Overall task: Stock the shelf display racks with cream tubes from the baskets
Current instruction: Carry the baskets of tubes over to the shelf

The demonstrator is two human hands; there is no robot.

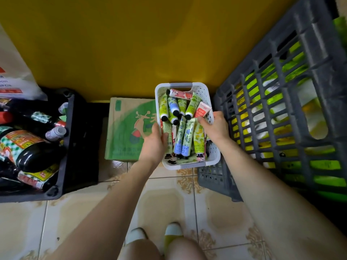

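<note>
basket (204, 91) points away from the person, tubes (187, 139) mostly lengthwise; left grip (155, 142) and right grip (215, 127) clasp its rims.

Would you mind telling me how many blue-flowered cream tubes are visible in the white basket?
3 blue-flowered tubes: one at the basket's far end, two side by side at its near end. Others may be buried.

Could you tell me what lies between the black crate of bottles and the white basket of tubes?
Head view: a green-printed cardboard box lies between the black crate and the white basket.
</note>
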